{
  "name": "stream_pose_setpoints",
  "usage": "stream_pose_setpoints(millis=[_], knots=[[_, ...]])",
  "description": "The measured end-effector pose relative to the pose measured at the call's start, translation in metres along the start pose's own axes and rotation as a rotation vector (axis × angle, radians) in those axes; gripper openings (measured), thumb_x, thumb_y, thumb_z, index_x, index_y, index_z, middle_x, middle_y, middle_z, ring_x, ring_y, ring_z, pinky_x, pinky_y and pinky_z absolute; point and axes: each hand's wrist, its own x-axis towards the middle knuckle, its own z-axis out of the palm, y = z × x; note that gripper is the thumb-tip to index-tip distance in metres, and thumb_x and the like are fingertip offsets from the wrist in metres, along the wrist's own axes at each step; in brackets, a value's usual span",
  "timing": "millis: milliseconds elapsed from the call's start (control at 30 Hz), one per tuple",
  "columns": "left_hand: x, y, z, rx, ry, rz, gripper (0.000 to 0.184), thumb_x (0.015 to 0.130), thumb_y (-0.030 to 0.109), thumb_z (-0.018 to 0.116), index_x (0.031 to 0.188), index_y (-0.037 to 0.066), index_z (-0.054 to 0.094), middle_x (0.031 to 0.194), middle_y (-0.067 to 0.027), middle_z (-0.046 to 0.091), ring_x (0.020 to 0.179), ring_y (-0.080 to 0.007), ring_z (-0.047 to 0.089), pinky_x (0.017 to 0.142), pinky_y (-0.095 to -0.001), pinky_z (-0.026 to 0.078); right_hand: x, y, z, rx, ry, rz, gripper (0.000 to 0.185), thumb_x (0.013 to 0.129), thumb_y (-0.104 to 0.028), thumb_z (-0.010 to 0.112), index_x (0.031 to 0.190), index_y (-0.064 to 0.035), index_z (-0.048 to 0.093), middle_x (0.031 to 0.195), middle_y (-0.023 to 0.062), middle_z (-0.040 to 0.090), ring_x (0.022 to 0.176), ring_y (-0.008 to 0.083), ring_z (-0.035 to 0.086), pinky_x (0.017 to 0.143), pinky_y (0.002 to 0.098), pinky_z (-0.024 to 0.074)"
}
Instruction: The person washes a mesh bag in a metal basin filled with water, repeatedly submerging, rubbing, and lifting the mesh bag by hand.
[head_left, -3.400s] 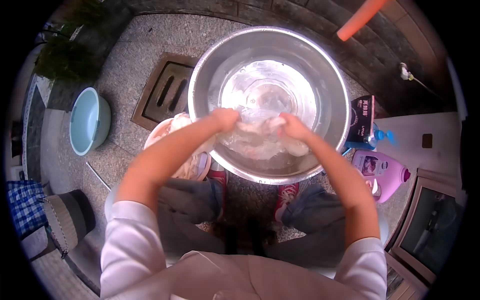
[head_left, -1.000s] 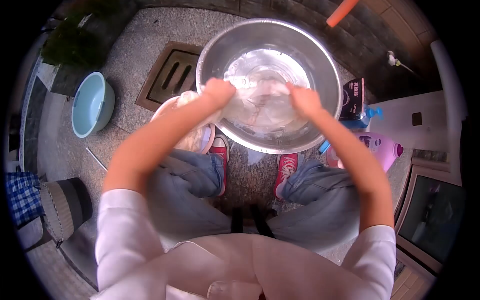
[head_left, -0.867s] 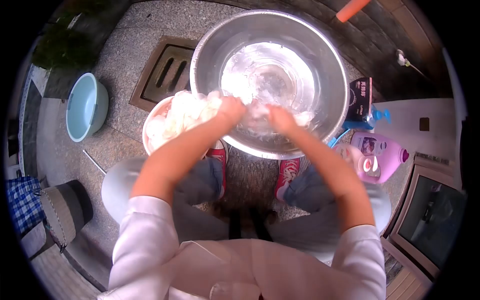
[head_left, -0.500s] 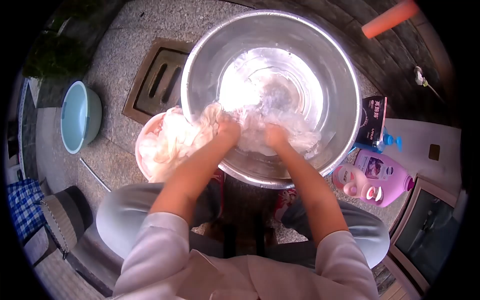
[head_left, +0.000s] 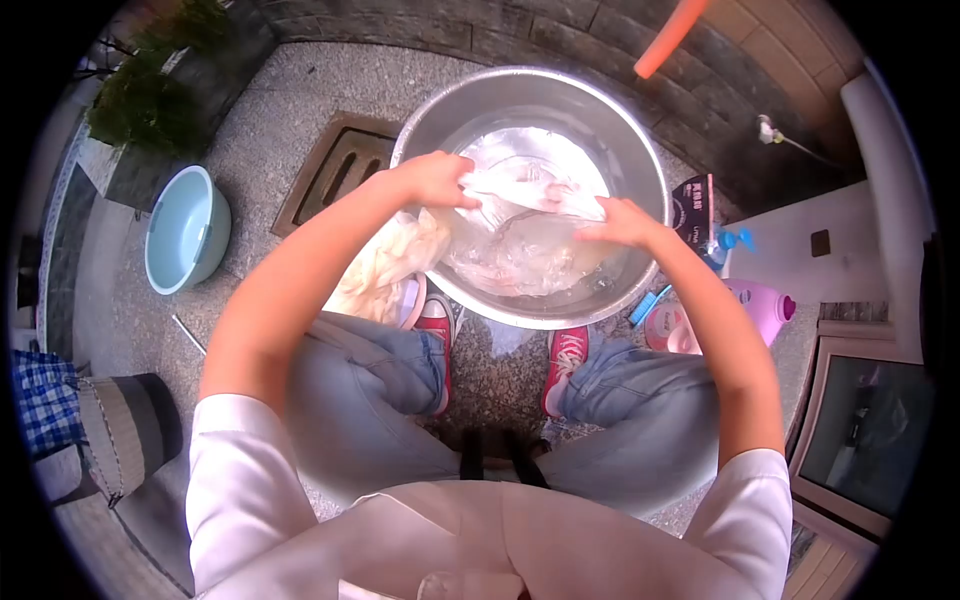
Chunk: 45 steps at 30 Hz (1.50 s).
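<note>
A thin white wet cloth [head_left: 535,192] is stretched between my hands over a large metal basin [head_left: 612,122] of water. My left hand [head_left: 440,180] grips the cloth's left end, near the basin's left side. On the right, my right hand [head_left: 622,222] is closed on the other end. Part of the cloth hangs into the water, and more pale wet fabric [head_left: 510,265] lies in the basin below it. A pink basin [head_left: 417,300] stands against the metal one at the lower left, heaped with cream-coloured laundry [head_left: 385,268] and partly covered by my left arm.
A light blue basin [head_left: 185,232] stands at the left, near a floor drain cover [head_left: 335,165]. Right of the metal basin are a black packet [head_left: 692,205], a blue pump bottle [head_left: 725,245] and a purple bottle [head_left: 762,305]. My red shoes [head_left: 567,362] are close below the rim.
Both hands were low in the basin among the wet fabric. They have risen and spread apart, lifting the white cloth taut between them. The view has shifted, bringing the shoes into sight.
</note>
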Motion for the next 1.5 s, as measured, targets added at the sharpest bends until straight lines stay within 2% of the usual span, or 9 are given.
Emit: stream_pose_setpoints(millis=[100, 433, 567, 667, 833, 1033, 1233, 1333, 1500], knots=[[-0.021, 0.033, -0.026, 0.276, 0.023, 0.051, 0.042, 0.068, 0.037, 0.07, 0.092, 0.006, 0.055, 0.08, -0.0165, 0.063, 0.081, -0.0352, 0.061, 0.072, -0.0435, 0.048, -0.026, -0.024, -0.023, -0.397, 0.058, 0.096, 0.031, 0.075, -0.03, 0.062, 0.096, -0.0078, 0.063, 0.095, 0.018, 0.063, 0.091, 0.0347, 0.06, 0.08, 0.0407, 0.048], [-0.055, 0.049, -0.087, 0.229, 0.733, 0.098, 0.025, 0.074, 0.005, 0.046, 0.096, 0.009, 0.059, 0.085, -0.0165, 0.063, 0.083, -0.0337, 0.061, 0.07, -0.0439, 0.048, -0.07, -0.063, -0.136, 0.047, 0.581, -0.187, 0.026, 0.079, -0.009, 0.046, 0.1, -0.0095, 0.061, 0.093, 0.0208, 0.062, 0.09, 0.0372, 0.059, 0.079, 0.0429, 0.0465], [-0.067, 0.059, -0.126, -0.035, 0.587, 0.097, 0.026, 0.073, 0.005, 0.045, 0.093, 0.005, 0.062, 0.079, -0.016, 0.064, 0.074, -0.0285, 0.062, 0.066, -0.0372, 0.047, -0.085, -0.081, -0.18, 0.405, 0.395, -0.372, 0.024, 0.083, -0.01, 0.048, 0.1, -0.0014, 0.063, 0.079, 0.0071, 0.065, 0.074, 0.013, 0.062, 0.068, 0.0269, 0.0466], [-0.071, 0.058, -0.135, -0.096, 0.567, 0.029, 0.028, 0.075, 0.02, 0.053, 0.096, 0.004, 0.064, 0.08, -0.015, 0.064, 0.076, -0.0239, 0.064, 0.069, -0.0338, 0.048, -0.086, -0.08, -0.201, 0.236, 0.317, -0.265, 0.025, 0.082, -0.02, 0.054, 0.096, -0.0039, 0.065, 0.076, 0.0046, 0.063, 0.07, 0.0111, 0.057, 0.066, 0.0247, 0.0436], [-0.077, 0.066, -0.117, 0.178, 0.508, 0.012, 0.038, 0.072, 0.038, 0.063, 0.09, 0.005, 0.063, 0.083, -0.0166, 0.064, 0.079, -0.0315, 0.062, 0.072, -0.0393, 0.048, -0.081, -0.079, -0.178, 0.065, 0.198, -0.18, 0.037, 0.067, -0.03, 0.07, 0.092, -0.0042, 0.066, 0.085, 0.0087, 0.065, 0.076, 0.0178, 0.061, 0.07, 0.0302, 0.0465], [-0.047, 0.042, -0.088, 0.11, 0.765, 0.098, 0.016, 0.072, 0.016, 0.058, 0.08, 0.003, 0.062, 0.078, -0.0156, 0.064, 0.077, -0.0355, 0.06, 0.068, -0.0436, 0.047, -0.057, -0.067, -0.131, -0.083, 0.583, -0.045, 0.024, 0.07, -0.026, 0.061, 0.085, -0.0073, 0.066, 0.083, 0.0136, 0.066, 0.082, 0.0305, 0.062, 0.073, 0.0385, 0.0476], [-0.043, 0.045, -0.086, -0.303, 0.624, 0.079, 0.011, 0.073, 0.01, 0.053, 0.079, 0.001, 0.056, 0.073, -0.0169, 0.062, 0.073, -0.0341, 0.061, 0.063, -0.0401, 0.047, -0.045, -0.054, -0.117, 0.516, 0.591, -0.207, 0.015, 0.075, -0.012, 0.05, 0.08, -0.0028, 0.06, 0.069, 0.0121, 0.063, 0.067, 0.0175, 0.062, 0.066, 0.0322, 0.0469], [-0.038, 0.041, -0.08, 0.023, 0.759, 0.139, 0.012, 0.073, 0.01, 0.054, 0.082, 0.002, 0.055, 0.071, -0.0163, 0.061, 0.07, -0.032, 0.061, 0.061, -0.0382, 0.047, -0.044, -0.05, -0.113, 0.239, 0.903, -0.189, 0.017, 0.075, -0.017, 0.052, 0.086, -0.0048, 0.057, 0.078, 0.0151, 0.064, 0.074, 0.0314, 0.062, 0.067, 0.0363, 0.0471], [-0.037, 0.038, -0.079, -0.017, 0.661, 0.086, 0.016, 0.075, 0.018, 0.057, 0.086, 0.006, 0.057, 0.074, -0.0157, 0.063, 0.072, -0.0313, 0.062, 0.062, -0.0383, 0.047, -0.054, -0.049, -0.119, 0.099, 0.769, -0.057, 0.034, 0.071, -0.032, 0.059, 0.094, -0.0066, 0.058, 0.087, 0.0162, 0.063, 0.084, 0.0337, 0.06, 0.073, 0.0403, 0.0459]])
